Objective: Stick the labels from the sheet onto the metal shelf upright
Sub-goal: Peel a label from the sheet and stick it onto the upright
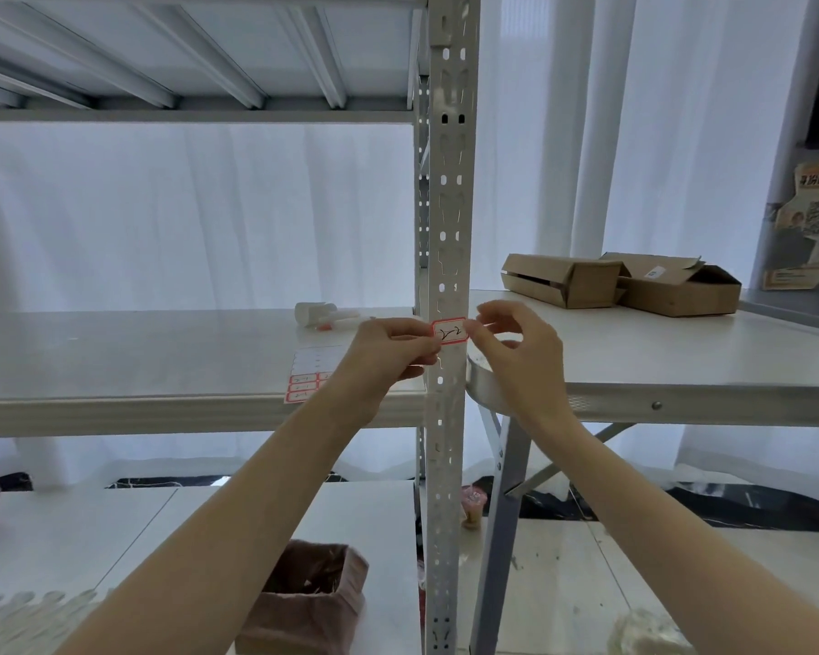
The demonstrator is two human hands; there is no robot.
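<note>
White curtains hang behind the metal shelf, and a folding worktop (682, 352) with two cardboard boxes (634, 281) stands just to its right. I have both hands up at the perforated upright (448, 205). My left grip (388, 356) pinches the left end of a red-bordered label (450, 331) and my right grip (521, 356) pinches its right end. The label lies level across the front face of the post, just above the shelf board (162, 352). I cannot tell whether its back has bonded to the metal yet. The sheet (310, 375) lies on the board near its front edge, partly hidden behind my left wrist. A few red labels remain at its near end, and the rows above look peeled. I judge this to be the placing step for one label. Next I should keep it square to the post, press from the middle outward so it sits flat over the punched holes, then let go of both ends and reach back to the sheet for another.
</note>
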